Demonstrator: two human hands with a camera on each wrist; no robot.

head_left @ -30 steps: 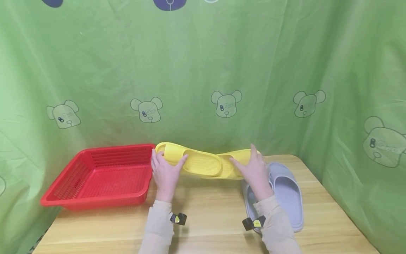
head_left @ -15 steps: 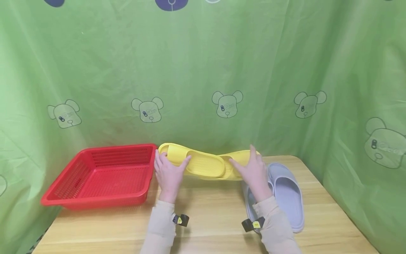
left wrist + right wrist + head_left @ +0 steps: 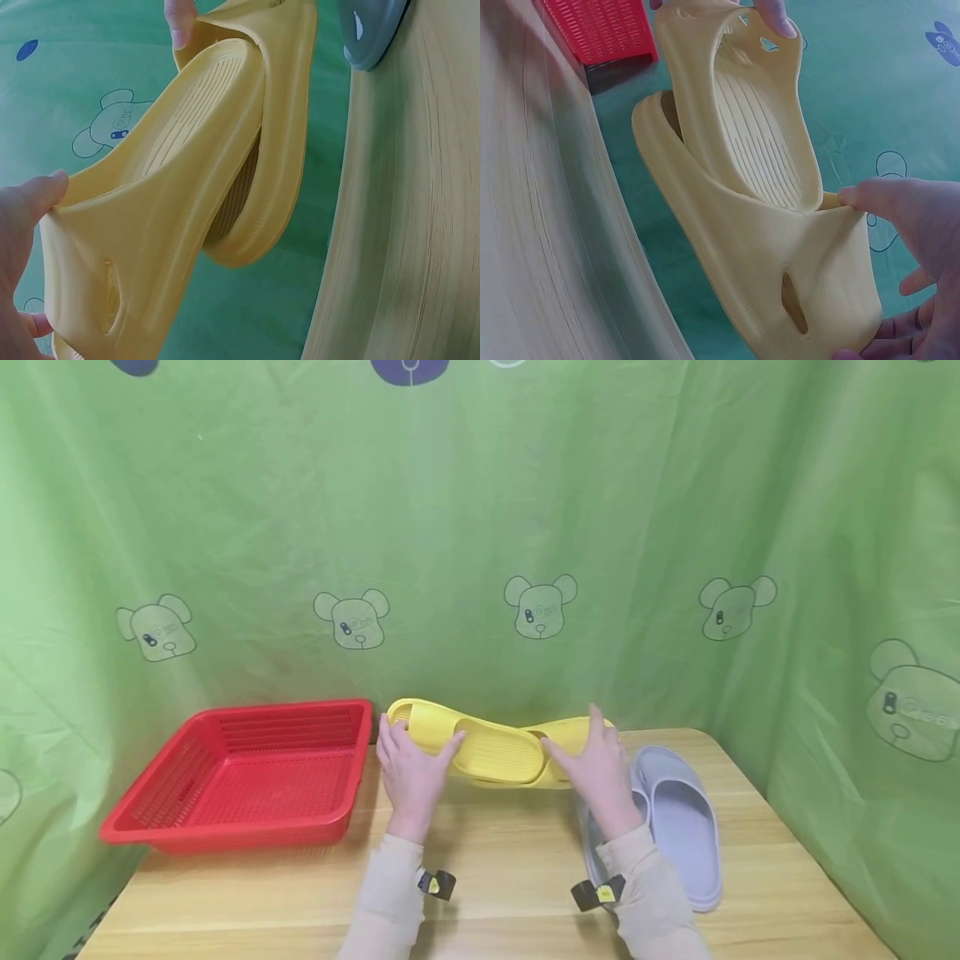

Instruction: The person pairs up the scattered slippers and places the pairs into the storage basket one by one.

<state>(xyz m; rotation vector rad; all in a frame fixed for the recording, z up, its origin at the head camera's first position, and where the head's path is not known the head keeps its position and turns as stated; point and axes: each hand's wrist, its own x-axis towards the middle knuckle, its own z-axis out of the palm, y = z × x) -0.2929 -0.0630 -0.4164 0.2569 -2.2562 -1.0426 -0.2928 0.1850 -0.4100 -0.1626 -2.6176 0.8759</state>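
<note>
Two yellow slippers are held up end to end above the back of the table. My left hand (image 3: 414, 777) grips the left yellow slipper (image 3: 498, 757) by its strap, thumb at the opening and fingers round the outer side. On the other side, my right hand (image 3: 602, 768) holds the right yellow slipper (image 3: 567, 735) the same way at its strap. In the right wrist view, the heel of the left slipper (image 3: 761, 142) lies over the sole of the right slipper (image 3: 810, 255) and reaches in under its strap. Their toe ends point away from each other.
A red plastic basket (image 3: 225, 837) stands at the left of the wooden table (image 3: 495, 877). A pair of grey-blue slippers (image 3: 682, 827) lies at the right, partly behind my right forearm. Green curtain (image 3: 450, 527) with bear prints hangs behind and at the sides.
My left hand has moved to the right with its slipper, whose heel now reaches further into the right slipper. The right hand stays nearly in place.
</note>
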